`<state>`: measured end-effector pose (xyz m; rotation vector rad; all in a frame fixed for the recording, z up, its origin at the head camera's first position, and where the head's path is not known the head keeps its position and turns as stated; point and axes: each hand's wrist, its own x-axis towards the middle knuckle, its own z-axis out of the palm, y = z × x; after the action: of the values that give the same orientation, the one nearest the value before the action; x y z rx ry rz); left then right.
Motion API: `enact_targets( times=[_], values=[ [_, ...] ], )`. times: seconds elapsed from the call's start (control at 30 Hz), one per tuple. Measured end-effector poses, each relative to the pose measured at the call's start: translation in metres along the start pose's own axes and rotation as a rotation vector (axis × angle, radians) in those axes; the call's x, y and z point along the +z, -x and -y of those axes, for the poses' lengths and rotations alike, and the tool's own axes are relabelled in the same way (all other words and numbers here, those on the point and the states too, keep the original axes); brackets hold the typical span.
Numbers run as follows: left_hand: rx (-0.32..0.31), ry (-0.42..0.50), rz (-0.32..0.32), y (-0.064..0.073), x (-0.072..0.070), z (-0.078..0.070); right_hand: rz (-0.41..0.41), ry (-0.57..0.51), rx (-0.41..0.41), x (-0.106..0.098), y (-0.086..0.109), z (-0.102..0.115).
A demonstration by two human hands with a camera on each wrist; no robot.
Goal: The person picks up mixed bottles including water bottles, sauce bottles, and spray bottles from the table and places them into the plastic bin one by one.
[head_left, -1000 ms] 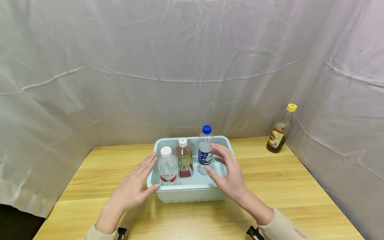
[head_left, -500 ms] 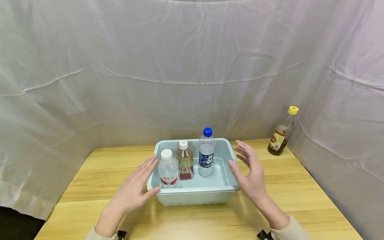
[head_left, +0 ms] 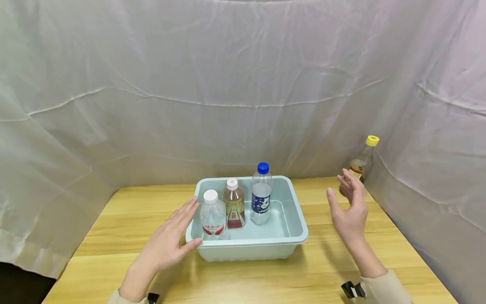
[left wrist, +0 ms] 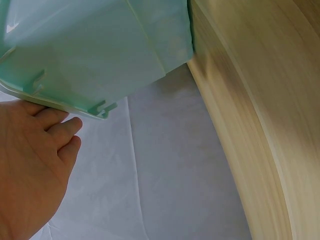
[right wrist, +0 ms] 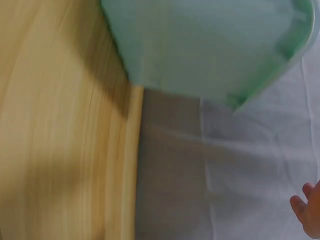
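Observation:
My left hand (head_left: 167,240) rests on the left rim of a pale blue plastic basin (head_left: 250,249), its fingers extended along the edge. The left wrist view shows those fingers (left wrist: 62,131) at the basin's rim. Three plastic bottles stand upright in the basin: a clear bottle (head_left: 213,217) with a white cap, a brown-drink bottle (head_left: 234,207) with a white cap, and a clear bottle (head_left: 260,198) with a blue cap. My right hand (head_left: 351,213) is above the table to the basin's right, fingers loosely bent and holding nothing. It partly covers a yellow-capped sauce bottle (head_left: 362,162) in the back right corner.
A wooden table (head_left: 125,211) carries the basin and the sauce bottle. Grey-white cloth (head_left: 212,84) hangs behind the table and along both sides. The basin's right half has bare floor beside the blue-capped bottle.
My right hand has left the blue-capped bottle and moved right, past the basin's rim, toward the sauce bottle. My left hand stays at the basin's left edge.

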<state>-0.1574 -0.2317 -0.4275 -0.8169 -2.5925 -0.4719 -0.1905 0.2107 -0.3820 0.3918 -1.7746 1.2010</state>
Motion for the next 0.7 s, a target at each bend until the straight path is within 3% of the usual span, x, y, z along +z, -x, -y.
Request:
enact_targets(
  times=[0.27, 0.53, 0.7],
  values=[
    [-0.004, -0.001, -0.002, 0.0, 0.001, 0.0, -0.124, 0.065, 0.029, -0.014, -0.015, -0.043],
    [-0.007, -0.009, 0.0, 0.001, 0.002, 0.001, -0.12, 0.192, 0.03, -0.032, -0.026, -0.116],
    [0.002, -0.004, -0.007, 0.0, 0.003, 0.0, -0.116, 0.233, 0.055, -0.041, -0.034, -0.143]
  ],
)
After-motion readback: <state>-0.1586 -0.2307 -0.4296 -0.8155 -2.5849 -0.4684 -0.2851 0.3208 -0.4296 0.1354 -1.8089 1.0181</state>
